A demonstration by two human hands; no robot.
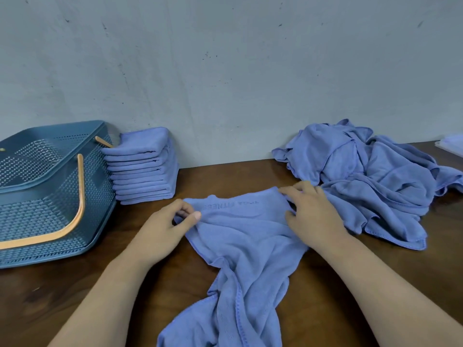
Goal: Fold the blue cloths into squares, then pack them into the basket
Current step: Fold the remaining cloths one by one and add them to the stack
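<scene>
A blue cloth point(240, 236) lies crumpled lengthwise on the brown table point(75, 284), its near end running off the bottom of the view. My left hand point(165, 226) pinches its far left corner between thumb and fingers. My right hand point(313, 211) grips the far right corner, fingers curled into the fabric. A stack of several folded blue cloths point(144, 166) stands against the wall. Left of it sits the dark blue perforated basket point(50, 204) with orange handles; what it holds cannot be seen.
A loose heap of unfolded blue cloths point(370, 176) lies at the back right, just beyond my right hand. A pale flat object point(451, 144) shows at the right edge. A grey wall point(225, 71) closes off the table's far side.
</scene>
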